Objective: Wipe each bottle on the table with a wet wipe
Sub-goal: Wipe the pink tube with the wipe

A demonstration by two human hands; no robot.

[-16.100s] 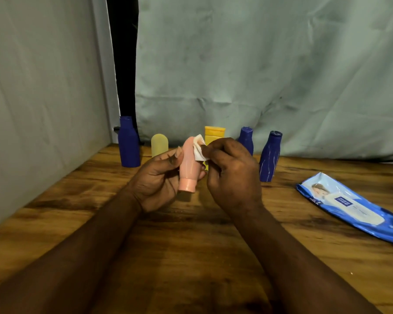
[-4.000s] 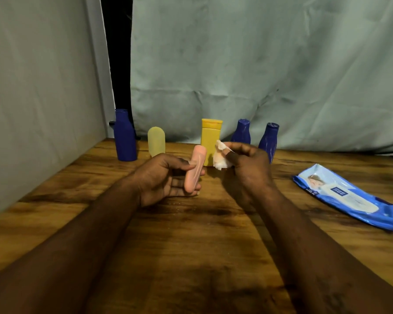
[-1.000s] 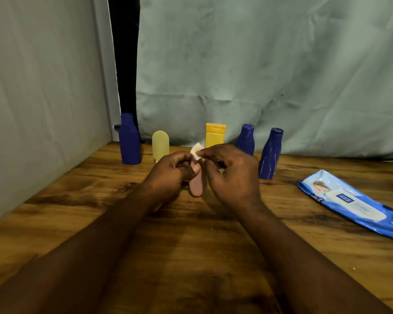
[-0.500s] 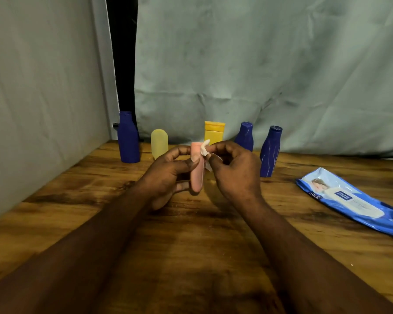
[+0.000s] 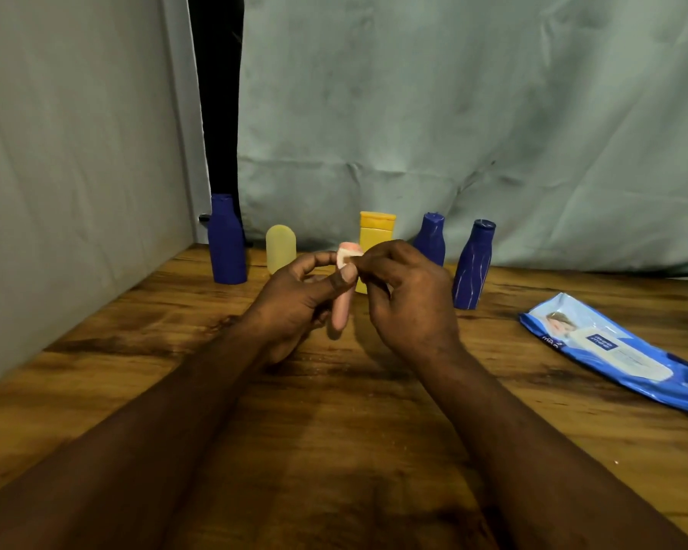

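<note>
A: Head view first (it's the only one we have). Where's the bottle being worked on?

B: The pink bottle (image 5: 341,311) is held off the table (image 5: 334,450), near the middle and roughly upright. It sits just in front of the yellow bottle (image 5: 376,232). The left hand (image 5: 294,299) grips it, thumb across the front and fingers curled behind.

A: And the other hand?

B: The right hand (image 5: 410,299) pinches the wipe (image 5: 344,256) against the bottle's top end. Only a small white scrap shows between the fingertips.

A: What else is standing there?

B: Along the far edge, the left blue bottle (image 5: 226,242) is beside the wall, with the pale bottle (image 5: 281,248) just right of it. The mid blue bottle (image 5: 429,240) and right blue bottle (image 5: 472,265) stand right of the yellow one. The pack (image 5: 620,351) lies flat at the right, well apart.

A: What could go wrong from here?

B: I'd judge three things. Damp plastic is slick, so a firm rub at the top could twist the pink bottle out of the thumb's hold and drop it. The wipe is bunched so small that it may slip from the pinch, or bare fingers may end up rubbing instead. And both hands work close to the yellow bottle, so a wide stroke toward the far side could topple it.

A: Anything missed?

B: Probably the strip under the left thumb, unless the bottle gets turned.
</note>
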